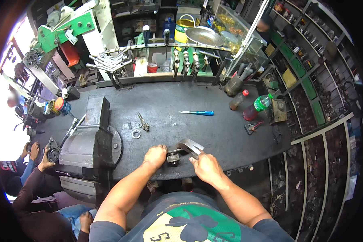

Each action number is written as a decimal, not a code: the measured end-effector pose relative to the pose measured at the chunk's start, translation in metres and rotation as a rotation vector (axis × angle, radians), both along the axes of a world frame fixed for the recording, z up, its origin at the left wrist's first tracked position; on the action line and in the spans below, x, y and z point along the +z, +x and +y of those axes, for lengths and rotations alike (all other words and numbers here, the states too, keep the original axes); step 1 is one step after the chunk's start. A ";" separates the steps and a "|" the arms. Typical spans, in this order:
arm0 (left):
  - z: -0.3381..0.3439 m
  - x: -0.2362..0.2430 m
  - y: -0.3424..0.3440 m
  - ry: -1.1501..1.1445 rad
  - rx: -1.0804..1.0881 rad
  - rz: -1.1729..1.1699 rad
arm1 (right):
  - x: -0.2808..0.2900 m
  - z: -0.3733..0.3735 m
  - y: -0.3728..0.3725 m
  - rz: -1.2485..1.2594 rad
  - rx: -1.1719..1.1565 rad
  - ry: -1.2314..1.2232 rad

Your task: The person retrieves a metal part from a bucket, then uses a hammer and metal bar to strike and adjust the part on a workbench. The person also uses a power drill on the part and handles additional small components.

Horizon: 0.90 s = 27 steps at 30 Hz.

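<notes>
Near the front edge of the bench, my left hand (156, 156) is closed beside a small toothed metal gear part (173, 159). What its fingers grip is mostly hidden, but it seems to be an end of this part. My right hand (209, 167) is wrapped round a grey steel tool that looks like a claw hammer (190, 144). The tool's curved head is just above and right of the gear part. Farther left on the bench lie a metal shaft (143, 122), a ring (136, 134) and a small spring (129, 125). A blue-handled screwdriver (201, 113) lies farther back.
A big bench vise (85, 141) stands at the left. Two bottles (252, 111) and red-handled pliers (253, 128) are at the right. Behind the bench runs a tool rack (169, 46). A co-worker's hand (45, 163) holds a round metal part at the left. Shelves line the right.
</notes>
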<state>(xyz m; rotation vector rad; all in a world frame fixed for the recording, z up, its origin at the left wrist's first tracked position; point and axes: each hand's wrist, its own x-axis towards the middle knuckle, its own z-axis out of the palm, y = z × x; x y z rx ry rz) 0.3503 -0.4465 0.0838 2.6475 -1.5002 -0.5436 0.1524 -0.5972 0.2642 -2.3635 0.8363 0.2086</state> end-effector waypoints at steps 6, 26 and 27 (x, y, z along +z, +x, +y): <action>0.035 0.029 -0.002 -0.210 0.139 0.179 | -0.040 -0.010 -0.046 0.073 -0.131 0.019; 0.013 0.041 -0.009 0.106 0.006 0.187 | -0.060 -0.002 -0.060 0.017 -0.045 0.075; 0.014 0.041 -0.010 0.112 0.001 0.187 | -0.050 -0.003 -0.052 0.018 -0.024 0.078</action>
